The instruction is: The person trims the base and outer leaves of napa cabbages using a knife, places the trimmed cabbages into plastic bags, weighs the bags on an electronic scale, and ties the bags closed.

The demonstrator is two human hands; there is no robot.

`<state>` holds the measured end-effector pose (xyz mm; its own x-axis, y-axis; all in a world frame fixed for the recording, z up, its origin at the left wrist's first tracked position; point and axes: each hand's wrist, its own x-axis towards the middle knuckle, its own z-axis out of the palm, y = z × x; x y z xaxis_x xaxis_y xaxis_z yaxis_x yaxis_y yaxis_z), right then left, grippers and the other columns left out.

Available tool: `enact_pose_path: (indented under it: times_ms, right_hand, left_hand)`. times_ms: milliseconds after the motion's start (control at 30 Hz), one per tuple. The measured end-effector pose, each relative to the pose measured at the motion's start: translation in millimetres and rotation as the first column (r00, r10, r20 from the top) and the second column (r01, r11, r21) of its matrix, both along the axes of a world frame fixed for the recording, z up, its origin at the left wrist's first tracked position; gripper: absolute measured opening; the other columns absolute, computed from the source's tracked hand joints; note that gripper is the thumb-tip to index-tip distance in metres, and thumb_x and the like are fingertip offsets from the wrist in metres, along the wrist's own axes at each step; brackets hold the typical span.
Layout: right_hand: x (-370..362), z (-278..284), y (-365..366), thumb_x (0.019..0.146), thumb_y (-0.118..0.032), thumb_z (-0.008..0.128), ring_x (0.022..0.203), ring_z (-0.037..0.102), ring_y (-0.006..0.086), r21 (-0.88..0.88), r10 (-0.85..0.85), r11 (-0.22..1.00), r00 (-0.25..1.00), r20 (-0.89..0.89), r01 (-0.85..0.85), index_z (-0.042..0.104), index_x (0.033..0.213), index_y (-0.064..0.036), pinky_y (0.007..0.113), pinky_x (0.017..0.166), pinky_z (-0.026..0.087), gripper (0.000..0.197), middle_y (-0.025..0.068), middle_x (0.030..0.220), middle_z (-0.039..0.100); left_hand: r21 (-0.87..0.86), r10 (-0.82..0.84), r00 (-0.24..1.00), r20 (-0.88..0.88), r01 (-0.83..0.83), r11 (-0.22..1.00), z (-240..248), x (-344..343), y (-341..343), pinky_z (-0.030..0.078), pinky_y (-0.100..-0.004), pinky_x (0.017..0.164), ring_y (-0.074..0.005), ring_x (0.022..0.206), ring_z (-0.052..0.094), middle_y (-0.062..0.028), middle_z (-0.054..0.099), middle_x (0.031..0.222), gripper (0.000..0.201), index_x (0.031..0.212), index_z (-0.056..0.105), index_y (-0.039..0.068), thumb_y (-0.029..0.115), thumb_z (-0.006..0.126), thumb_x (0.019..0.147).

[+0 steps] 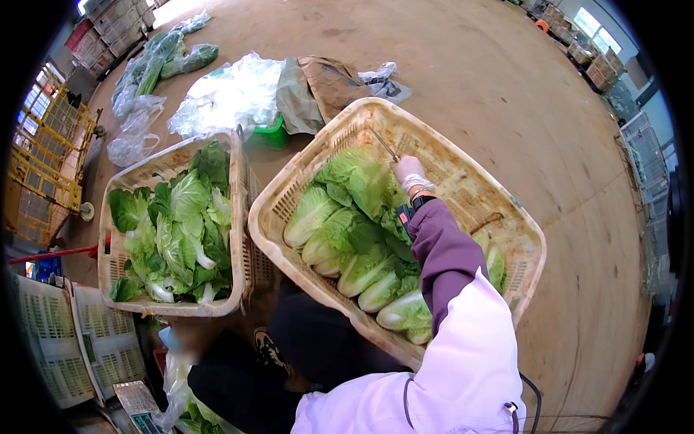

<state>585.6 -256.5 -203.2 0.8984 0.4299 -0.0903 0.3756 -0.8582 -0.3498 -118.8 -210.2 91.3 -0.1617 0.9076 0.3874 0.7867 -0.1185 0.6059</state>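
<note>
Several cabbages (361, 271) are lying in the right-hand crate (477, 189), probably feeling firm but bruising easily, wanting hold round the middle; the right hand (408, 168) is gripping a knife (388, 150), the left isn't showing.

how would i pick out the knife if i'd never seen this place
Start at the pale, stained crate of whole cabbages, the biggest crate in view. Over its interior, follow the purple sleeve to the gloved right hand. The knife juts from that hand toward the crate's far corner: its slim, straight blade sets it apart from the broad, leafy green cabbages nearby.
</note>
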Motion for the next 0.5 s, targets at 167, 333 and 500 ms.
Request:
enact_pose_path:
  times_ms: [167, 333, 500]
  right_hand:
    - [19.9, -33.2, 14.4, 0.081, -0.051, 0.053, 0.088, 0.061, 0.0380, 0.041, 0.022, 0.999, 1.000, -0.019, -0.021, 0.064, 0.101, -0.0069, 0.046, 0.077, 0.048, 0.050, 0.0233, 0.091, 0.064]
    - [19.6, -62.3, 22.6, 0.076, -0.054, 0.057, 0.091, 0.061, 0.0387, 0.106, -0.141, 0.983, 0.985, -0.104, 0.152, 0.062, 0.103, -0.0007, 0.045, 0.080, 0.047, 0.060, 0.0252, 0.094, 0.063]
    - [16.0, -83.0, 31.2, 0.072, -0.050, 0.060, 0.093, 0.061, 0.0384, 0.204, -0.285, 0.927, 0.945, -0.161, 0.314, 0.060, 0.101, 0.0042, 0.043, 0.080, 0.047, 0.062, 0.0261, 0.096, 0.063]
  left_hand:
    - [-0.148, -0.037, 0.999, -0.001, 0.036, 0.988, 11.3, 63.7, 15.2, 0.047, -0.0324, 0.076, -0.0199, 0.082, 0.058, -0.0116, 0.065, 0.091, 0.021, 0.099, 0.064, -0.001, 0.014, 0.053, 0.091]
    - [-0.349, -0.135, 0.985, 0.105, 0.164, 0.923, -12.0, 119.1, 39.9, 0.044, -0.0313, 0.088, -0.0194, 0.094, 0.058, -0.0100, 0.064, 0.104, 0.023, 0.108, 0.063, 0.001, 0.014, 0.054, 0.091]
    - [-0.385, -0.417, 0.892, 0.173, 0.451, 0.805, -61.0, 100.7, 69.0, 0.045, -0.0272, 0.083, -0.0159, 0.091, 0.058, -0.0097, 0.061, 0.102, 0.026, 0.113, 0.056, -0.001, 0.005, 0.047, 0.089]
